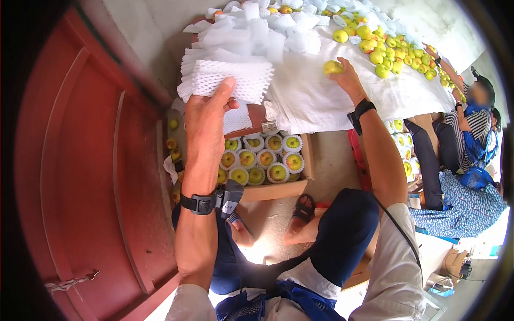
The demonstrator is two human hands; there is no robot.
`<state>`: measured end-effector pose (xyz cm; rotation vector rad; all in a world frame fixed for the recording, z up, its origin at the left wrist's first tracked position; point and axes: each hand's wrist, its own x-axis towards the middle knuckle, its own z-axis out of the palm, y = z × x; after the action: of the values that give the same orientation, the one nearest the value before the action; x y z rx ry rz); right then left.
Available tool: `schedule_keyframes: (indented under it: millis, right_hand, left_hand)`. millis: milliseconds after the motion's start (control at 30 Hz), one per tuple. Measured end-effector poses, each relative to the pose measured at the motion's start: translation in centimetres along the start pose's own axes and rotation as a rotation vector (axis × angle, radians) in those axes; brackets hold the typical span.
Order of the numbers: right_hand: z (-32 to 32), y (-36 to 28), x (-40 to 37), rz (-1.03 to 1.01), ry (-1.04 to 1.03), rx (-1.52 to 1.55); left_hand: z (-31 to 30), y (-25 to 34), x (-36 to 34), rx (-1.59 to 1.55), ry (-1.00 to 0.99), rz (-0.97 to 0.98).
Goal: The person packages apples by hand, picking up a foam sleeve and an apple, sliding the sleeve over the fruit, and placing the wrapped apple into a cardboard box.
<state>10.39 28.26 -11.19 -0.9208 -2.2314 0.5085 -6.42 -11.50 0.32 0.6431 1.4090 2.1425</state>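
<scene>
My left hand [210,107] pinches a flat white foam net sleeve [235,75] under its thumb, in front of a stack of similar sleeves. Over the white cloth [305,99], my right hand [349,81] grips a yellow-green apple [331,67] between thumb and fingers. Hand and apple are apart from the foam sleeve. Below, a cardboard box [278,190] stands on the floor, holding several apples, many in white foam nets with their tops showing.
More loose apples [393,53] lie along the far side of the cloth, beside a heap of foam nets [257,32]. A red door [80,160] is on the left. At the right sits another person [471,123], with a box of netted apples [405,150] nearby.
</scene>
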Motion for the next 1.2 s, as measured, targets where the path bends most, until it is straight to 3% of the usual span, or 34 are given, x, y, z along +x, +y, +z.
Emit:
schedule_keyframes:
  millis: [133,200,233,300,533,633,700,833,900,1200]
  right_hand:
    - [-1.0,-1.9,0.3,0.043,-0.100,-0.119]
    - [-2.4,-4.7,-0.8,0.360,-0.255,0.320]
    - [-2.5,-4.7,-1.2,0.359,-0.260,0.314]
    - [-2.9,-4.4,-1.9,0.494,-0.393,0.996]
    - [-5.0,-7.1,-5.2,0.432,-0.467,1.210]
    - [-6.1,-9.4,-6.5,0.339,-0.446,1.048]
    - [-6.8,-11.7,-7.0,0.332,-0.570,0.664]
    - [-3.2,-12.1,-9.3,0.179,-0.466,0.322]
    - [-1.9,-12.6,-10.4,-0.137,-0.324,-0.021]
    - [-2.2,-15.5,-12.8,-0.038,-0.300,-0.222]
  left_hand:
    - [-0.1,-0.2,0.4,0.008,0.000,-0.004]
    - [-0.2,-0.1,0.4,-0.003,0.017,-0.008]
    - [-0.2,-0.1,0.4,0.008,0.009,-0.008]
    - [-0.3,-0.2,0.4,0.015,0.002,-0.009]
    - [-0.7,0.1,0.6,-0.005,0.007,0.012]
    - [-1.0,0.1,0.6,-0.001,0.012,0.011]
    - [-1.0,0.1,0.7,-0.003,0.008,0.014]
    - [-1.0,0.0,0.7,-0.027,0.013,0.007]
    - [-1.0,-0.1,0.7,-0.031,0.012,0.010]
    - [-1.2,-0.3,0.8,0.000,0.015,0.010]
